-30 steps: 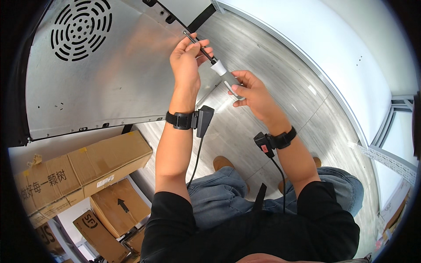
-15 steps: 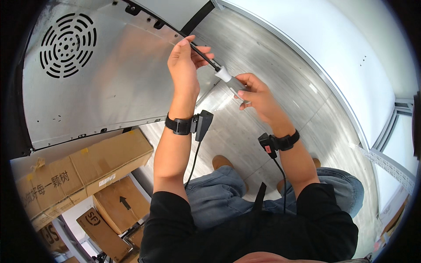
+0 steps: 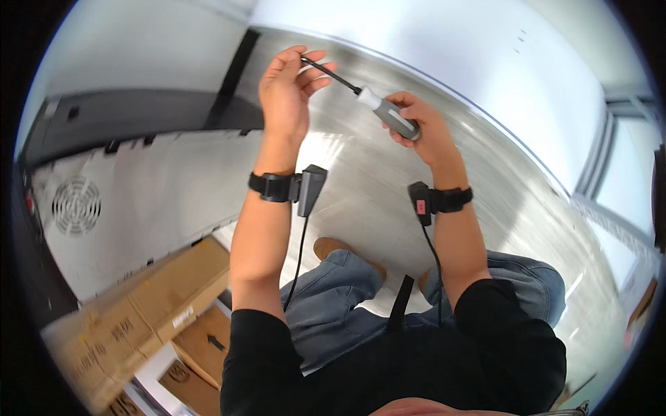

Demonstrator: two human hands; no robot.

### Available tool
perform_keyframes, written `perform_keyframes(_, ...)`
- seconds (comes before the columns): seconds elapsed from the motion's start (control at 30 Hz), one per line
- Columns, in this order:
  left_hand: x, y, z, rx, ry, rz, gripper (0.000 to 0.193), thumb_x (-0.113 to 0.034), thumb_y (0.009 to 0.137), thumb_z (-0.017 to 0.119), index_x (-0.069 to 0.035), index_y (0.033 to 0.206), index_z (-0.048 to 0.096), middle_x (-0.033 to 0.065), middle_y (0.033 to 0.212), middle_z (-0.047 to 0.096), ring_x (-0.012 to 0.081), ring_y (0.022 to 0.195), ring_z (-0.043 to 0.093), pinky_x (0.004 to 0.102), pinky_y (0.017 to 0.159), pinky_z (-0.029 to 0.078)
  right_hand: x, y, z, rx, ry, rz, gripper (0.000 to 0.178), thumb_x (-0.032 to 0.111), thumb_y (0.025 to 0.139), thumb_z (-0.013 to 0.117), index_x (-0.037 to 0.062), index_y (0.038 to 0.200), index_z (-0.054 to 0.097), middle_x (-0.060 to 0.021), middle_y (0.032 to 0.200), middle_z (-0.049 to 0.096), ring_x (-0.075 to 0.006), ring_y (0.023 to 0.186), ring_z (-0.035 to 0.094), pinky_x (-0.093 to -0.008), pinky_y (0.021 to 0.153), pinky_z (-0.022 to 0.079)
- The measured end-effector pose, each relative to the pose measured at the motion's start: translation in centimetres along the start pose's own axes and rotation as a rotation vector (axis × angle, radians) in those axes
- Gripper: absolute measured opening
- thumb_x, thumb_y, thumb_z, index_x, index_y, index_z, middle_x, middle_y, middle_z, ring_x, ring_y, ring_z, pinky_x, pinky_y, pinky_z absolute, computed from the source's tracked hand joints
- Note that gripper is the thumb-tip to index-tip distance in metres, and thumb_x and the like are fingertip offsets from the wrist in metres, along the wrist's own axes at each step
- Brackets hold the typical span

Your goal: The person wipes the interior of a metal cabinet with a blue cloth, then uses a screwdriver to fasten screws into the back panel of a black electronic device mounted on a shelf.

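Observation:
My right hand (image 3: 431, 128) is wrapped round the grey handle of a screwdriver (image 3: 400, 120), which has a white collar and a thin black shaft. The shaft slants up and left to my left hand (image 3: 283, 93), whose thumb and forefinger pinch it at the tip while the other fingers stay loosely spread. Whatever may sit at the very tip is hidden by those fingers. To the left stands a bare metal panel (image 3: 166, 177) with a round slotted vent (image 3: 76, 206). Both hands are held up over the floor, beyond the panel's right end.
Black wrist straps with small cabled boxes sit on both my wrists. A long cardboard box (image 3: 149, 301) lies at the lower left, above smaller cartons (image 3: 208, 340). A dark frame edge (image 3: 166, 111) runs behind the panel. White panels (image 3: 472, 48) stand across the far side.
The view has swung, so the panel now shows lower and smaller at the left. Both hands, with the screwdriver between them, now appear apart from the panel's edge. Their grip is much the same.

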State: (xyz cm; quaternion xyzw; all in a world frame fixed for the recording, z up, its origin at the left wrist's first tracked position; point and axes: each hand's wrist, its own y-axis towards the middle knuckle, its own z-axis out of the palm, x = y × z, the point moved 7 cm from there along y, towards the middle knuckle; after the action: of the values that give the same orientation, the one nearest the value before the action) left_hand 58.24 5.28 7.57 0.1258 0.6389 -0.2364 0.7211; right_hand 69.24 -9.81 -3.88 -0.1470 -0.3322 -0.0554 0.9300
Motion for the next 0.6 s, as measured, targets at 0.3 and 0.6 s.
perform_keyframes(0.3,6.2,4.8,5.8,0.322,0.138,-0.365,0.019,-0.015,0.098,0.047,-0.002,0.109,0.057,0.0110,0.107,0.063,0.0196,0.097,0.060,0.0296,0.083,0.048,-0.5,-4.4,-4.9,-0.418,0.049,-0.064,0.029,0.016,0.081,0.047,-0.0001,0.103,0.056,-0.0107,0.071,0.061,-0.0118,0.050,0.051,-0.0229,0.039,0.032)
perform_keyframes(0.6,18.5,9.2,14.1,0.698,0.014,-0.607,0.020,-0.015,0.096,0.054,0.000,0.106,0.061,0.0097,0.104,0.065,0.0151,0.090,0.056,0.0268,0.081,0.046,-2.8,-7.2,-9.5,-0.748,0.219,-0.216,0.026,0.018,0.083,0.044,0.0003,0.101,0.051,-0.0093,0.067,0.060,-0.0115,0.045,0.047,-0.0232,0.038,0.031)
